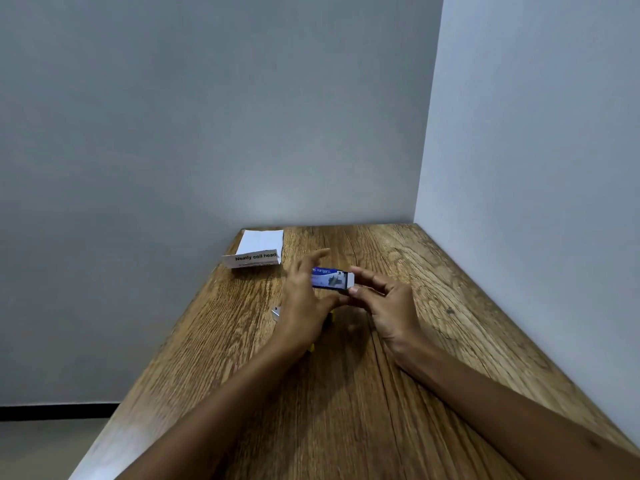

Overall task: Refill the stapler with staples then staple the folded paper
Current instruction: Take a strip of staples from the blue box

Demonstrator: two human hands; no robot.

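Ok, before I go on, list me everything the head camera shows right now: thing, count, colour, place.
staple box: 1, blue and white, held above the table between both hands, its right end flap open.
folded paper: 1, white with black print, far left corner of the table by the wall.
stapler: 1, mostly hidden under the left hand; a silvery end and yellow bits show.
table: 1, brown wood grain, set into the corner of the walls.
walls: 2, pale grey, behind and to the right.
left hand: 1, grips the box's left end.
right hand: 1, pinches the box's right end.
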